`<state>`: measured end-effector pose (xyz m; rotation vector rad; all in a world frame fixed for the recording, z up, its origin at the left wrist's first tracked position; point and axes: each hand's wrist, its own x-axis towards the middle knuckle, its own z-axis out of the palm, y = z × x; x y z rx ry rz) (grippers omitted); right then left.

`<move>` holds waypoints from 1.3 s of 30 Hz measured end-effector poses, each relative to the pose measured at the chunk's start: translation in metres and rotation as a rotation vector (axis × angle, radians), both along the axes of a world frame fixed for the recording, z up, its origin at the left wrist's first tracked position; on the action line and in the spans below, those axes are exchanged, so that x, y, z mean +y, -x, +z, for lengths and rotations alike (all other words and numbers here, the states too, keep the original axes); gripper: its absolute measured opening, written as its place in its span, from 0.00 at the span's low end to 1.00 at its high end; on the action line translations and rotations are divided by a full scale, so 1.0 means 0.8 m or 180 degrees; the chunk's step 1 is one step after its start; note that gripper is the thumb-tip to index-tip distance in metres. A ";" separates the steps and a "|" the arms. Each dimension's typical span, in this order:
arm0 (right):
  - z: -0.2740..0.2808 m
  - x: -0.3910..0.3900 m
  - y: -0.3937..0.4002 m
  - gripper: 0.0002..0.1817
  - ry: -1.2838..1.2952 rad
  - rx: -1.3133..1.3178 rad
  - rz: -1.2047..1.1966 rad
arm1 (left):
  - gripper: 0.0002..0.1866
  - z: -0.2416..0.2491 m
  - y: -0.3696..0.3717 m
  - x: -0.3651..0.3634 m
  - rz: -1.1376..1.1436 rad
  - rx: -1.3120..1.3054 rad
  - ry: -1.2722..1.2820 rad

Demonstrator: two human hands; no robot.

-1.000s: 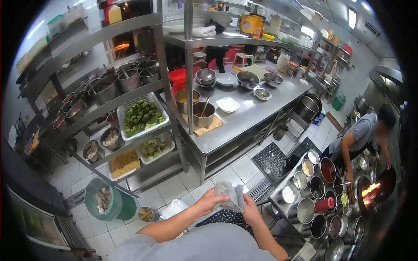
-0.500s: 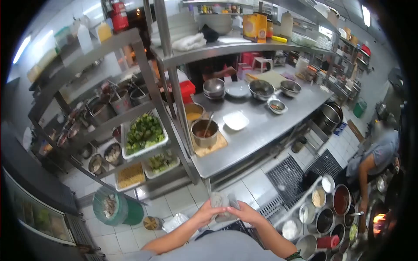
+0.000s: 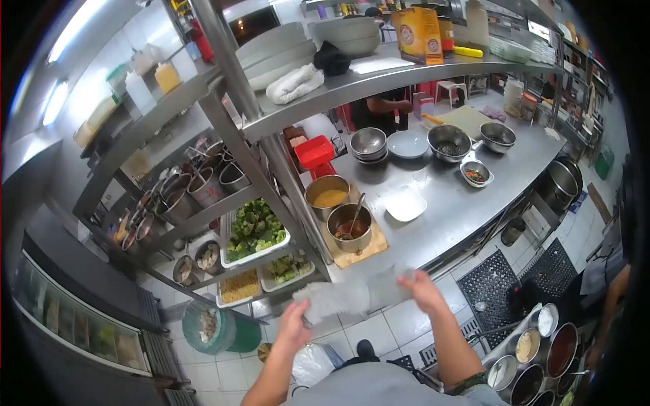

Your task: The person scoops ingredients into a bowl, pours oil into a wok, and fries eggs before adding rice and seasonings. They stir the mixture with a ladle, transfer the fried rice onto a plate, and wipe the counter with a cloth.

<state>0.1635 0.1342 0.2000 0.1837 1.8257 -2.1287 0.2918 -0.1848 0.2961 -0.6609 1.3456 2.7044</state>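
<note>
A whitish cloth (image 3: 352,296) is stretched between my two hands in front of the steel counter (image 3: 450,203), somewhat blurred. My left hand (image 3: 294,327) has its fingers closed on the cloth's left end. At the right end, my right hand (image 3: 421,292) pinches the cloth near its corner. Just beyond it stand a pot of red-brown sauce with a ladle (image 3: 349,228) on a wooden board (image 3: 372,252), a pot of yellow liquid (image 3: 328,197) and a white square plate (image 3: 405,203).
Steel bowls (image 3: 449,142) stand farther back on the counter. On the left rack is a tray of green vegetables (image 3: 255,233), above a green bin (image 3: 244,336). Sauce containers (image 3: 528,345) fill the lower right, beside a person's arm (image 3: 613,298). Another person (image 3: 379,108) is behind the counter.
My hands have moved apart, and the cloth that was bunched between them is now spread out. The view has shifted, so the counter appears farther right.
</note>
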 end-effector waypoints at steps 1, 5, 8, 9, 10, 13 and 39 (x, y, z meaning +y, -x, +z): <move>0.018 0.011 0.017 0.21 0.0070 0.0044 -0.0041 | 0.17 0.005 0.012 -0.004 -0.0051 0.0020 0.0042; 0.060 0.038 0.102 0.17 -0.0160 0.0307 0.0004 | 0.21 -0.036 0.079 -0.023 -0.0308 -0.0250 0.1629; -0.024 0.052 0.169 0.15 -0.1692 0.0324 0.0431 | 0.26 -0.151 0.140 -0.038 -0.0884 -0.0594 0.3645; -0.077 0.056 0.196 0.15 -0.2351 0.0289 0.0607 | 0.27 -0.190 0.160 -0.041 -0.1108 -0.0680 0.4118; -0.169 0.062 0.214 0.19 -0.3126 0.1444 0.0366 | 0.28 -0.211 0.179 -0.042 -0.1323 -0.0730 0.4590; -0.132 0.042 0.196 0.27 -0.2947 0.0784 -0.0069 | 0.27 -0.221 0.187 -0.038 -0.0953 -0.0909 0.4483; -0.098 0.051 0.257 0.27 -0.2618 0.1164 -0.0004 | 0.26 -0.230 0.199 0.060 0.1129 -0.0732 0.4115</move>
